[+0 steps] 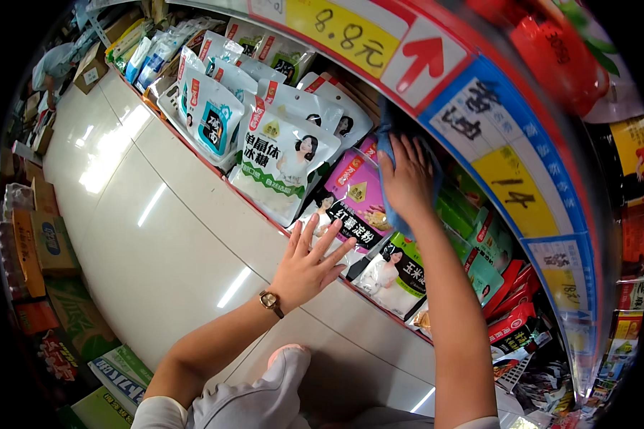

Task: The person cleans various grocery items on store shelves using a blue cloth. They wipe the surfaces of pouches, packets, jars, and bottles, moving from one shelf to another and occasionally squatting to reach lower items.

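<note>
My right hand (408, 174) lies over a blue cloth (390, 161), pressed among the packets on the low shelf; its fingertips reach into the dark gap behind them. Just left of it stands a pink-purple starch pouch (354, 182). My left hand (308, 257), with a wristwatch (269, 300) on the wrist, has its fingers spread over the lower front of that pouch; whether it touches cannot be told. A green and white starch pouch (394, 276) is below my right hand. A white rock sugar pouch (279, 155) leans to the left of the pink one.
A shelf edge with price labels (354, 32) curves above the packets. More white pouches (209, 112) stand at the upper left, red packets (515, 322) at the lower right. Cardboard boxes (53, 241) line the tiled floor's far side. Another person (59, 64) is at the far upper left.
</note>
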`<state>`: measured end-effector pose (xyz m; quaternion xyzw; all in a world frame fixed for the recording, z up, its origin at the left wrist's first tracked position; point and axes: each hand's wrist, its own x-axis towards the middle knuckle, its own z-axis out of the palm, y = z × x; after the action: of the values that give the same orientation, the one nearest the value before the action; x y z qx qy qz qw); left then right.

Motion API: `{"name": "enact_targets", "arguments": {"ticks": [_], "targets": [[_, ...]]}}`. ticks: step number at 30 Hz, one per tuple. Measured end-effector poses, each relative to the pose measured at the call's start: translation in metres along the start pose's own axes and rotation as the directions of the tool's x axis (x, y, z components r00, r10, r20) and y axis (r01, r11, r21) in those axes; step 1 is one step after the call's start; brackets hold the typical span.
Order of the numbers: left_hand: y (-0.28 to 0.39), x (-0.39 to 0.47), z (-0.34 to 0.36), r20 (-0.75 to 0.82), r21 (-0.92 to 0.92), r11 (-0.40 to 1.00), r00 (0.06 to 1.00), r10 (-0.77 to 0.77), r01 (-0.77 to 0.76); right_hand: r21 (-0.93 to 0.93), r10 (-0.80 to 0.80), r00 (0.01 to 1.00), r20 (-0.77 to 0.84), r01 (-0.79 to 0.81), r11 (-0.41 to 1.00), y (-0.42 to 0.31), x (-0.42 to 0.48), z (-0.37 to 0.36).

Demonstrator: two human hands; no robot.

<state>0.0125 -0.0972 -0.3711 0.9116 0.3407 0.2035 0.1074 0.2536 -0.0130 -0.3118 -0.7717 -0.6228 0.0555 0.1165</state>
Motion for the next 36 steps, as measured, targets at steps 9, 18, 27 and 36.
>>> {"name": "enact_targets", "arguments": {"ticks": [9, 18, 27, 36], "targets": [[0.001, 0.005, 0.005, 0.009, 0.058, 0.998, 1.000, 0.021, -0.021, 0.030, -0.175, 0.981, -0.089, 0.178, 0.984, 0.102, 0.096, 0.032], [-0.002, 0.001, 0.007, -0.004, 0.034, 0.999, 1.000, 0.006, -0.006, 0.363, 0.211, 0.966, -0.152, -0.144, 0.920, 0.082, -0.002, 0.003], [0.001, 0.005, 0.012, -0.015, 0.027, 0.999, 0.999, 0.047, -0.046, -0.090, -0.219, 0.951, -0.221, 0.203, 0.975, -0.025, -0.135, 0.006], [-0.002, -0.014, -0.007, -0.201, -0.359, 0.933, 0.977, -0.077, 0.000, 0.006, -0.156, 0.951, -0.266, 0.163, 0.987, -0.033, -0.133, 0.007]]}}
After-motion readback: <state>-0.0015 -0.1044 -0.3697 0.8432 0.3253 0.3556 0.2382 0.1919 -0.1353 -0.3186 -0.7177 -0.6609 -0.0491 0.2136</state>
